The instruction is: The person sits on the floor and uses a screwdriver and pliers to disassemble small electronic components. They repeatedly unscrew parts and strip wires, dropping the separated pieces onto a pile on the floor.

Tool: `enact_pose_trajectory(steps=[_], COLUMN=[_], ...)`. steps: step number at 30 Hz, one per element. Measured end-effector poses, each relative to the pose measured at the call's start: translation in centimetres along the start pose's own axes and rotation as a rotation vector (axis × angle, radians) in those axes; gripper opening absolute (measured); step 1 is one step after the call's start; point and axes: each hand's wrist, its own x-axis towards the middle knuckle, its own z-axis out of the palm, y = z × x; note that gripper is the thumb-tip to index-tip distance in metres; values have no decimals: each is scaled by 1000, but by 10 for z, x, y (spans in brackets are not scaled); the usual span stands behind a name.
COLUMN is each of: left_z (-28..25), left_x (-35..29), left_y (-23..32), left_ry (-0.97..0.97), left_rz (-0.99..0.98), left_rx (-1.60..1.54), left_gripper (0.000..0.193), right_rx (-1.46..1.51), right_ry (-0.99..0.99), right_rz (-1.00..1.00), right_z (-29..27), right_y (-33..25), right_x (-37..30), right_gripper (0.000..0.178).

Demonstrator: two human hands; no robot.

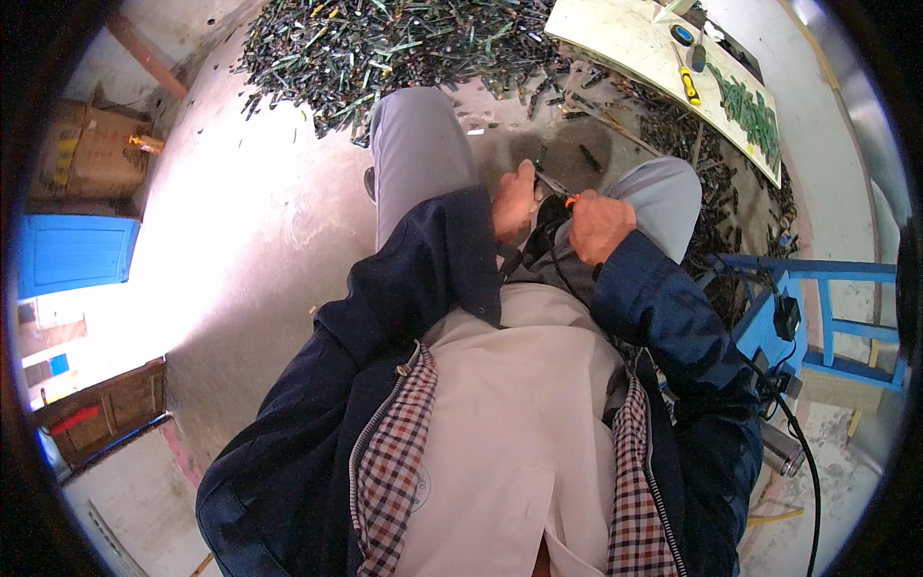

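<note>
Head view shows an orange-handled tool (571,203) in the right hand (601,228), which is curled tight around the handle. Its thin metal end points at the left hand (516,202), just beside it. The left fingers are bunched up, but I can't tell if they grip anything. A small dark bit (540,154) shows just past the left fingertips; it may be held or may lie lower down.

To do this well, I think the left hand should keep very still, with its fingers out of the tip's way. The right hand should push softly, a little at a time.

Past the left hand is a big heap of dark and green bits (385,48). Past the right hand, farther right, a white table (615,29) has a yellow screwdriver (689,87) and green strips (750,115).
</note>
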Motion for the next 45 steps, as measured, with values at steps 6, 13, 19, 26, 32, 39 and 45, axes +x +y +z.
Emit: enact_pose_trajectory(steps=[6, 13, 19, 26, 32, 39, 45], left_z=[0, -2, -2, 0, -2, -5, -9], left_x=[-4, -7, -5, 1, -2, 7, 6], left_y=[0, 3, 2, 2, 3, -1, -3], left_ry=[-14, -104, -128, -60, -124, -198, -300], left_rz=[24, -34, -52, -100, -78, -181, -176], left_rx=[-40, -96, -120, -113, -150, -215, -235], left_gripper=[50, 49, 48, 46, 46, 50, 46], right_rx=[-24, -3, -24, -23, 47, 192, 498], right_ry=[-69, -50, -56, -21, -76, -191, -467], right_rz=[82, 49, 73, 97, 128, 167, 177], right_z=[-2, -3, 0, 6, 8, 5, 10], right_y=[-3, -4, -2, -4, -2, 5, 25], right_x=[0, -2, 1, 4, 8, 11, 23], right_gripper=[15, 14, 14, 15, 18, 20, 21])
